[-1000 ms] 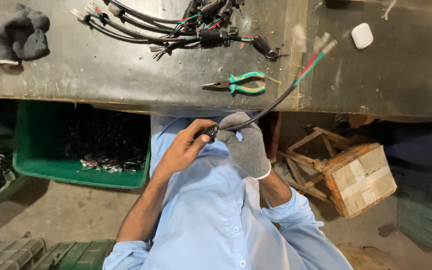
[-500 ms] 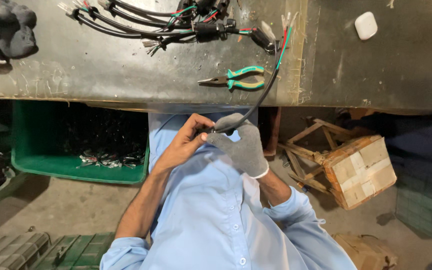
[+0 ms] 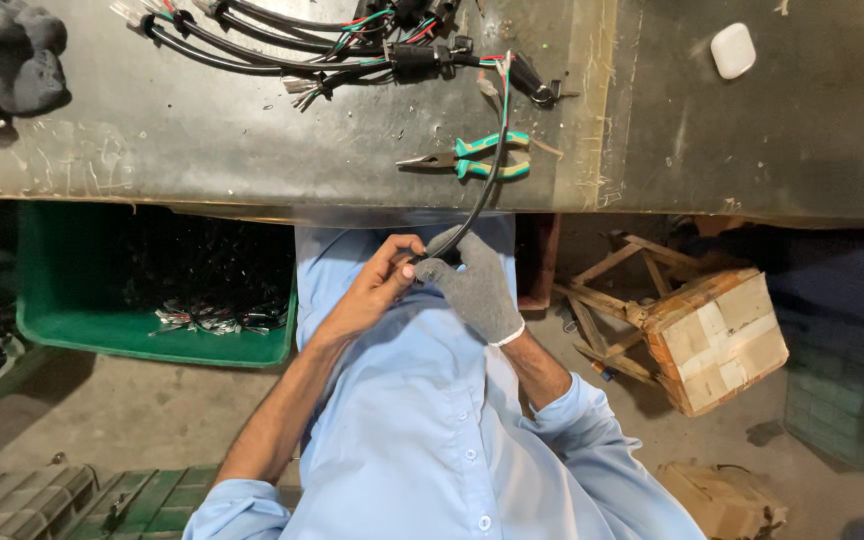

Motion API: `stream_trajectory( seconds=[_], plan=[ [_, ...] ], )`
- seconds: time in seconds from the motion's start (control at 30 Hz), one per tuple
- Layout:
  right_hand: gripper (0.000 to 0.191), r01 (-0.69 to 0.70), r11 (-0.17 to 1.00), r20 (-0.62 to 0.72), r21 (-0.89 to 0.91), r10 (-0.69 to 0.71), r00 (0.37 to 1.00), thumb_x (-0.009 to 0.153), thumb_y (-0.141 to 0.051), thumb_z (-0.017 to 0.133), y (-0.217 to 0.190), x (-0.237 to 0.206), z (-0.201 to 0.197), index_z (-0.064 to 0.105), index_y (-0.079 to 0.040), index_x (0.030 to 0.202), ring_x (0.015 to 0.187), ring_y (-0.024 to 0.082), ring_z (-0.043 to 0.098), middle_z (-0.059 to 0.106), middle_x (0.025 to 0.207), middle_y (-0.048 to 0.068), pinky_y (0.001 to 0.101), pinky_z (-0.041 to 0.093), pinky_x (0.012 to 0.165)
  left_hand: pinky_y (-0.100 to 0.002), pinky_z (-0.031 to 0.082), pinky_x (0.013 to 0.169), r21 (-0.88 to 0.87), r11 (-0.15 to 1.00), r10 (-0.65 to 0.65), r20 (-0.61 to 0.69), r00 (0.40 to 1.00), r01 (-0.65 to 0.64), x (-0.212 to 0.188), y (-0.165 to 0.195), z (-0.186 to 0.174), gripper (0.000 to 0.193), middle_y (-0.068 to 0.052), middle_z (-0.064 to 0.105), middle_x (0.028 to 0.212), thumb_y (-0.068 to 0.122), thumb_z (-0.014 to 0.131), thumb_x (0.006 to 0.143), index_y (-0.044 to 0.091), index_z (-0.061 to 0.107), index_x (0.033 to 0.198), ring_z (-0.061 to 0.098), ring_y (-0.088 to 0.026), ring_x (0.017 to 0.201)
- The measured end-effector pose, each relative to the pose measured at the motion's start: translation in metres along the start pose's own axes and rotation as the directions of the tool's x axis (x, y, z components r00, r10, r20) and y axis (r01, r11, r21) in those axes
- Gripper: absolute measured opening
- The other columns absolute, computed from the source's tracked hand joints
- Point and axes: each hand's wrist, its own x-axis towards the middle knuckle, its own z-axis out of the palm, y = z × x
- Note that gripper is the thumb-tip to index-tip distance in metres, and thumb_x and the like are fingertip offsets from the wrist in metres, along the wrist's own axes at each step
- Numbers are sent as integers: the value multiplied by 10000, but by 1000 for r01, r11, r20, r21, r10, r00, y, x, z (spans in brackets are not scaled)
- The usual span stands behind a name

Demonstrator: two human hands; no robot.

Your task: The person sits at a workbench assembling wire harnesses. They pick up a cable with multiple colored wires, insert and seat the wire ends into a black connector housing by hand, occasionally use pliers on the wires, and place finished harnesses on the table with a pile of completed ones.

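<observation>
Both my bare left hand (image 3: 377, 290) and gloved right hand (image 3: 477, 285) pinch the cable (image 3: 482, 195) end; it's light, floppy, best gripped near the tip.

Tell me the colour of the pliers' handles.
Green with orange trim, on the pliers, head view.

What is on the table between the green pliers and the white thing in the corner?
Nothing: the head view shows only bare, scratched table between the green pliers and the small white case.

A black cable (image 3: 480, 195) curves from in front of the chest up over the desk (image 3: 202, 150) edge, crossing the green-handled pliers (image 3: 472, 160). Red, green and white wires (image 3: 501, 68) fan from its far end.
</observation>
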Motion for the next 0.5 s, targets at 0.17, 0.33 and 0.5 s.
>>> stream_trajectory(
  seconds=[0.17,0.33,0.5],
  plan=[
    [306,-70,991,0,-114,71,997,843,-247,814,18,3,1,655,-23,976,733,106,640,709,803,46,294,536,670,-293,471,848,295,917,307,-95,947,-268,0,-9,15,222,-25,595,1072,156,521,1122,55,543,1319,537,-146,940],
    [275,-38,995,37,-93,41,998,882,-239,793,31,3,0,674,-16,992,766,97,646,714,829,55,289,541,682,-366,557,828,659,730,379,-170,910,-181,-8,3,24,261,-120,688,1160,91,561,1041,67,589,1299,703,-278,963],
    [219,-113,991,49,72,110,993,943,-197,732,31,6,1,661,-10,1031,785,62,617,695,860,27,258,521,671,-432,535,807,804,565,399,-69,914,-186,-5,23,20,318,-141,692,1166,125,638,1006,87,564,1313,681,-363,1037]
  ],
)
